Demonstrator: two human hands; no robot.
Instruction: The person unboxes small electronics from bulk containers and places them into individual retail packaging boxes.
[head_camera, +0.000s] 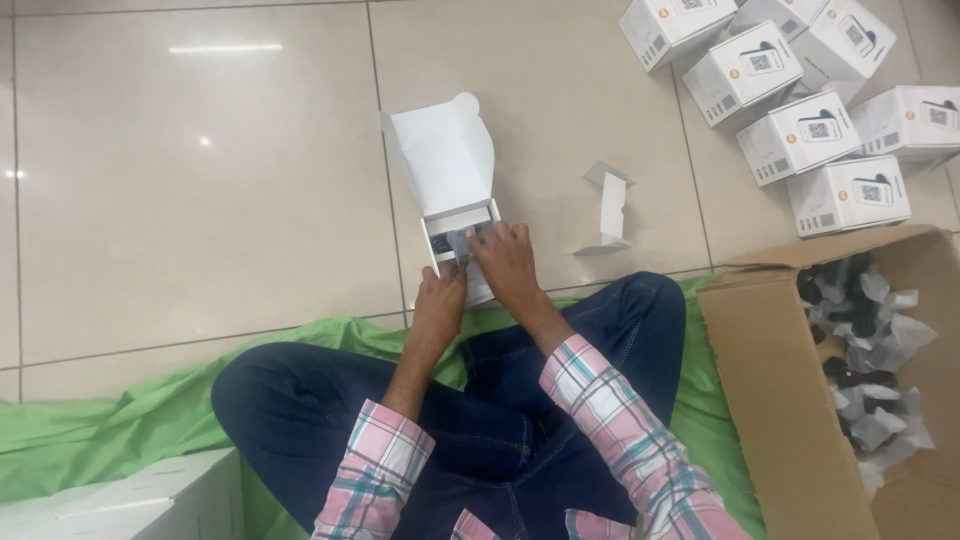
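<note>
Person seated cross-legged on a crumpled green cloth (120, 425); dark denim legs, pink plaid sleeves rolled at the forearm. A flat white carton (150, 500) sits at near left, matte and square-edged.

Both hands meet over a small white box (455, 215) on the floor just beyond the knees. Left hand (440, 295) is curled against the box's near edge, fingers bent, gripping the rim. Right hand (505, 258) lies on top with fingers pressed down on a small grey item (458, 243) in the tray; the exact pinch is hidden. The item is dark, partly covered by fingers, detail too small to read.

The box is thin white card, its lid flap standing up and tilted away, with a rounded tuck tab at the top corner. Inner tray is rectangular and shallow.

Just right of it, apart, stands a folded white card insert (610, 210), angular and hollow.

At right, an open brown corrugated carton (770, 390) holds many dark pieces in crinkled clear bags (870, 370).

Far right, a cluster of closed white boxes (800, 90), some stacked and tilted, on glossy beige floor tiles (200, 200) with thin grout lines.
</note>
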